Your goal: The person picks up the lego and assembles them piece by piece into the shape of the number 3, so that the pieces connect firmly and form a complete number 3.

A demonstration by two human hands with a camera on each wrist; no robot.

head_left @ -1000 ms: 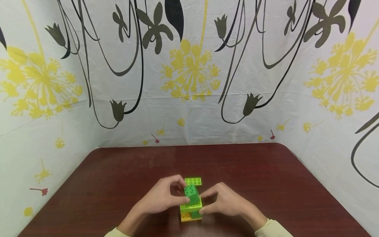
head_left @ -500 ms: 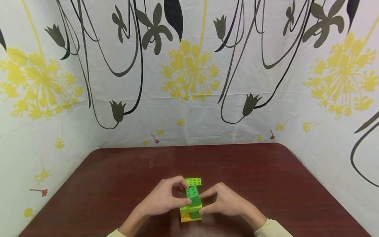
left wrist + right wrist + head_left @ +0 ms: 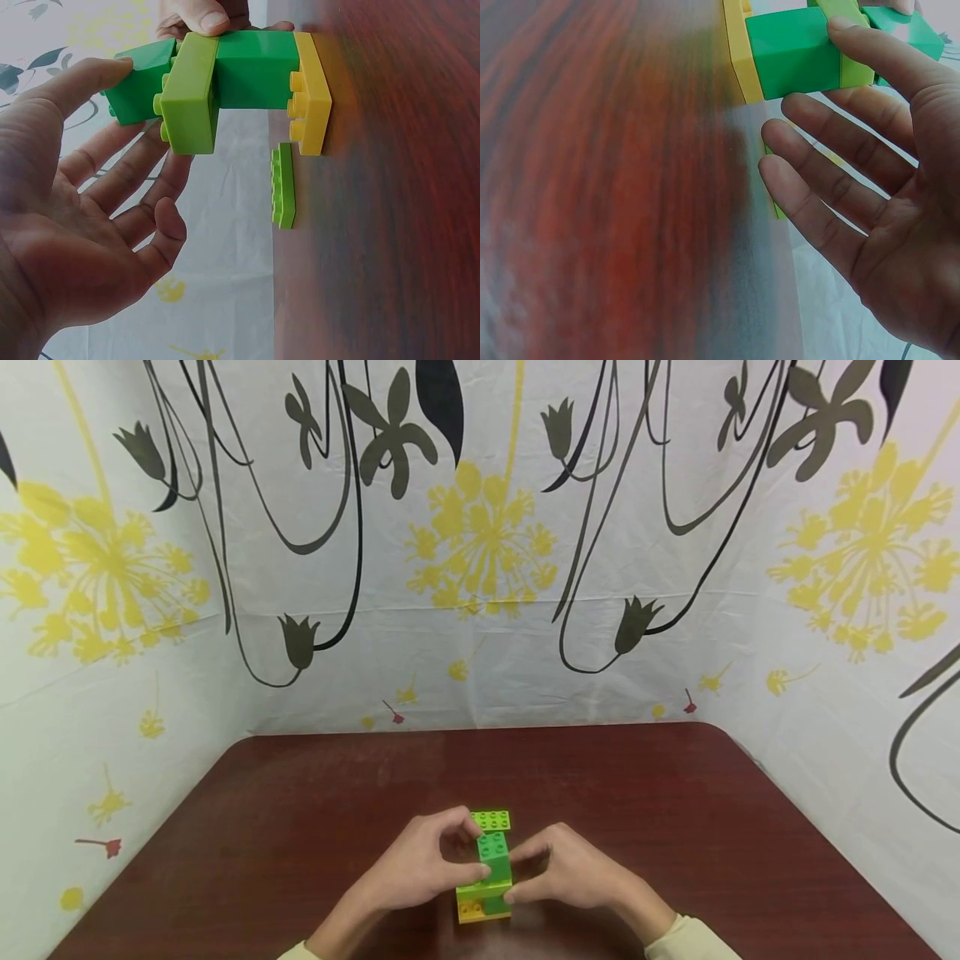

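Observation:
A small tower of toy building bricks stands at the near middle of the table. Its base is a yellow plate (image 3: pixel 471 910), under a dark green brick (image 3: pixel 255 71) and a lime brick (image 3: pixel 189 105). My left hand (image 3: pixel 420 862) pinches another dark green brick (image 3: pixel 496 865) by its sides over the right part of the lime one. In the left wrist view this upper brick sits tilted, some lime studs showing beside it. My right hand (image 3: pixel 583 870) grips the tower from the right, thumb on the lime brick, its other fingers reaching behind.
A flat lime plate (image 3: pixel 493 820) with studs lies on the table just behind the tower. The dark red-brown table (image 3: pixel 337 785) reaches back to a white flower-printed cloth (image 3: pixel 480 693), which also hangs at both sides.
My left hand has shifted the upper green brick slightly to the right and toward me, to the lime brick's right edge. My right hand has stayed in place on the tower.

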